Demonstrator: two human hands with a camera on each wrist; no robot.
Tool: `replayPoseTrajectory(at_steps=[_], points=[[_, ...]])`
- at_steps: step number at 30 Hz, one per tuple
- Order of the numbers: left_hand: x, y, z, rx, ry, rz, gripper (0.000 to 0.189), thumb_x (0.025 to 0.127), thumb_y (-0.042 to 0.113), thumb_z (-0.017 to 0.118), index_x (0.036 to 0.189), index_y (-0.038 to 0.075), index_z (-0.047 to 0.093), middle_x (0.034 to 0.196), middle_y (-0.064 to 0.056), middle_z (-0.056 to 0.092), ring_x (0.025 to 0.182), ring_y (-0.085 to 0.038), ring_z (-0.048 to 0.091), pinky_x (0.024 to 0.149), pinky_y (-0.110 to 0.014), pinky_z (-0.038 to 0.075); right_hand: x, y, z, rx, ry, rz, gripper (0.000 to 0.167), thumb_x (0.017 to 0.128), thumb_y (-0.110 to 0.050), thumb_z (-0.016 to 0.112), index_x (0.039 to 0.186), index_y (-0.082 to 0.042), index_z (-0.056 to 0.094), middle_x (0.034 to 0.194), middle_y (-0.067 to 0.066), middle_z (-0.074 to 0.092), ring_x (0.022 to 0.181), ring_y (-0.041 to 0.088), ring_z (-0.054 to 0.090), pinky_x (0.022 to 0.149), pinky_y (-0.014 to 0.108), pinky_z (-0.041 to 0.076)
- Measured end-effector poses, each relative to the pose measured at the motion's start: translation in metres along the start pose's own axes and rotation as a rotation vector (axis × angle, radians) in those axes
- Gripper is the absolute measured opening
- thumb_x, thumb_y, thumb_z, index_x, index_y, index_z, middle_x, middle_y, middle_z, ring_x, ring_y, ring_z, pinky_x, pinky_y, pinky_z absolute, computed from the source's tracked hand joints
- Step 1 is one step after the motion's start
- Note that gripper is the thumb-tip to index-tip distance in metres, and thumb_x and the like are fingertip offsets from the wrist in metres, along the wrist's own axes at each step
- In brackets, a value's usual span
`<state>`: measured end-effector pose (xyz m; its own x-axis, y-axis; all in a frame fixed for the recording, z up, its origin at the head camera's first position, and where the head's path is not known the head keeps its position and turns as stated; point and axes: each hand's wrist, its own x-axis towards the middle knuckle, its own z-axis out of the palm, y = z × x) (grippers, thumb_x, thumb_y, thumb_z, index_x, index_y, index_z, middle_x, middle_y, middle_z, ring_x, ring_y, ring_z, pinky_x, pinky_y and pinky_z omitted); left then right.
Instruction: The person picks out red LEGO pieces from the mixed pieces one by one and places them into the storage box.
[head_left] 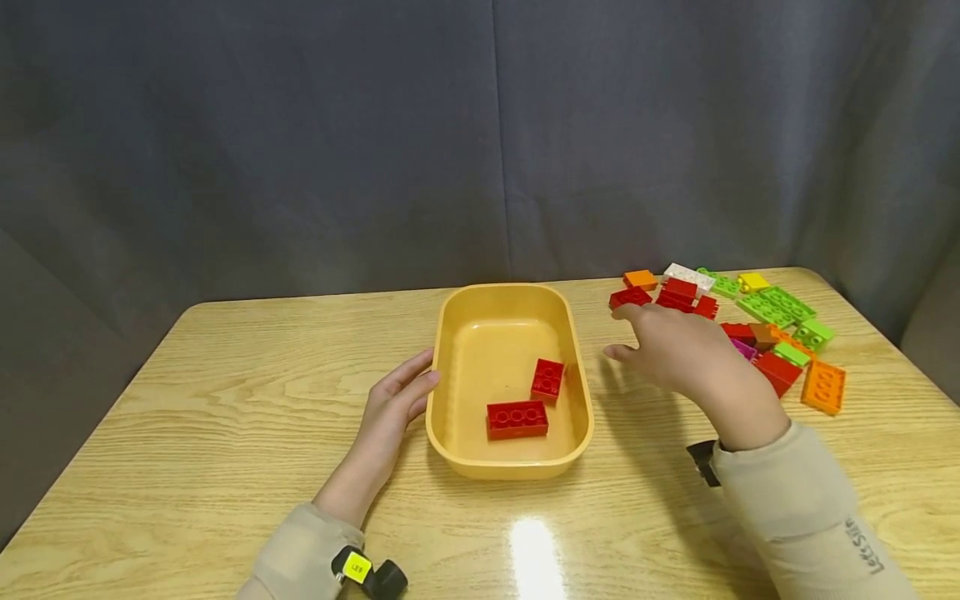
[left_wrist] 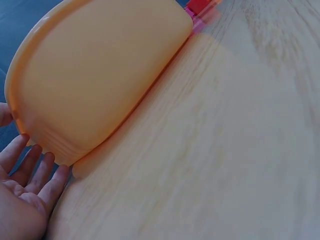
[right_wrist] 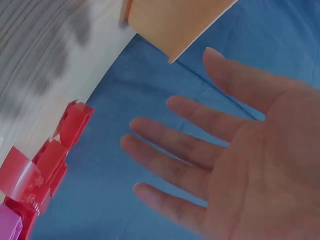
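Observation:
A yellow-orange plastic bin [head_left: 480, 312] stands in the middle of the table. Inside it lie a long red toy brick [head_left: 517, 421] and a smaller red brick [head_left: 547, 379]. My left hand [head_left: 393, 400] touches the bin's left side; in the left wrist view, its straight fingers [left_wrist: 42, 172] rest along the end wall. To the right of the bin, my right hand [head_left: 678, 346] hovers over the table beside the brick pile, its fingers spread and the palm bare in the right wrist view. Just beyond its fingertips is a red brick [head_left: 630, 297].
Spread over the table's right side are several loose bricks, among them a white brick [head_left: 688, 277], an orange brick [head_left: 823, 387], a green plate [head_left: 776, 306] and a yellow brick [head_left: 752, 282]. A dark curtain [head_left: 337, 150] hangs behind the table's [head_left: 247, 358] back edge.

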<state>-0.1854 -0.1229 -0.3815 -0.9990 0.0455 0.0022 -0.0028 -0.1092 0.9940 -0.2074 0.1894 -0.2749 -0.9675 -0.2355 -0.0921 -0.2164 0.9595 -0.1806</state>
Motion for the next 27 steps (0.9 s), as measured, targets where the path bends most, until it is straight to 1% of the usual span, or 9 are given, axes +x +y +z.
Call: replayPoseTrajectory(at_steps=[6,10,14,16,18,20,23,25,27], points=[[0.001,0.001,0.0,-0.011,0.002,-0.016,0.047,0.097,0.018,0.062,0.142,0.006,0.053,0.143,-0.011,0.052,0.114,-0.021,0.062,0.092,-0.026,0.053,0.002,0.011,-0.002,-0.001,-0.029,0.038,0.059,0.094,-0.037,0.067,0.14,-0.003,0.052,0.132,0.023,0.059,0.115,0.039,0.058,0.08,0.059,0.052],[0.001,0.001,0.0,-0.008,-0.004,-0.017,0.047,0.098,0.018,0.061,0.142,0.005,0.053,0.144,-0.011,0.051,0.113,-0.019,0.062,0.092,-0.026,0.053,0.003,0.02,-0.002,-0.013,-0.049,0.059,0.061,0.094,-0.037,0.067,0.14,0.0,0.052,0.133,0.027,0.056,0.116,0.042,0.056,0.08,0.061,0.051],[0.001,0.0,0.0,-0.003,-0.006,-0.014,0.047,0.097,0.018,0.061,0.142,0.005,0.053,0.144,-0.011,0.051,0.114,-0.019,0.062,0.092,-0.025,0.053,0.003,0.03,-0.001,-0.024,-0.061,0.084,0.062,0.094,-0.034,0.067,0.14,0.004,0.049,0.135,0.03,0.053,0.119,0.045,0.053,0.083,0.064,0.049],[0.001,0.0,0.001,-0.006,-0.004,-0.017,0.047,0.098,0.019,0.061,0.142,0.006,0.053,0.143,-0.011,0.052,0.115,-0.02,0.062,0.092,-0.025,0.053,0.003,0.035,0.0,-0.025,-0.064,0.093,0.062,0.094,-0.033,0.067,0.139,0.005,0.049,0.134,0.03,0.054,0.116,0.044,0.055,0.083,0.063,0.049],[0.001,0.0,0.001,-0.008,-0.003,-0.017,0.047,0.098,0.019,0.062,0.142,0.006,0.053,0.142,-0.01,0.053,0.115,-0.02,0.061,0.092,-0.026,0.053,0.004,0.04,0.0,-0.028,-0.066,0.105,0.058,0.093,-0.031,0.068,0.135,0.006,0.052,0.129,0.029,0.057,0.11,0.042,0.058,0.081,0.061,0.05],[0.001,0.0,0.001,-0.007,-0.004,-0.016,0.047,0.098,0.019,0.061,0.142,0.006,0.053,0.142,-0.01,0.053,0.115,-0.021,0.061,0.092,-0.026,0.053,0.004,0.044,-0.001,-0.034,-0.075,0.128,0.055,0.093,-0.031,0.068,0.131,0.006,0.053,0.12,0.027,0.062,0.101,0.039,0.06,0.075,0.059,0.05],[0.001,0.001,0.001,-0.005,-0.003,-0.017,0.047,0.098,0.019,0.061,0.142,0.006,0.053,0.143,-0.011,0.052,0.115,-0.021,0.061,0.092,-0.026,0.053,0.005,0.049,-0.001,-0.032,-0.102,0.168,0.045,0.092,-0.029,0.068,0.118,0.005,0.056,0.102,0.02,0.064,0.089,0.036,0.059,0.068,0.057,0.049],[0.001,0.001,0.0,-0.002,-0.005,-0.019,0.047,0.098,0.018,0.061,0.142,0.005,0.053,0.143,-0.012,0.052,0.115,-0.021,0.061,0.092,-0.026,0.053,0.006,0.053,-0.001,-0.024,-0.123,0.181,0.037,0.092,-0.027,0.067,0.11,0.003,0.057,0.093,0.016,0.063,0.085,0.034,0.057,0.066,0.055,0.047],[0.0,0.002,0.0,-0.002,-0.006,-0.024,0.048,0.098,0.019,0.062,0.142,0.005,0.052,0.144,-0.011,0.051,0.115,-0.021,0.061,0.093,-0.026,0.053,0.006,0.056,-0.001,-0.02,-0.137,0.181,0.031,0.091,-0.025,0.067,0.104,0.002,0.058,0.088,0.013,0.062,0.084,0.034,0.057,0.066,0.055,0.046]])
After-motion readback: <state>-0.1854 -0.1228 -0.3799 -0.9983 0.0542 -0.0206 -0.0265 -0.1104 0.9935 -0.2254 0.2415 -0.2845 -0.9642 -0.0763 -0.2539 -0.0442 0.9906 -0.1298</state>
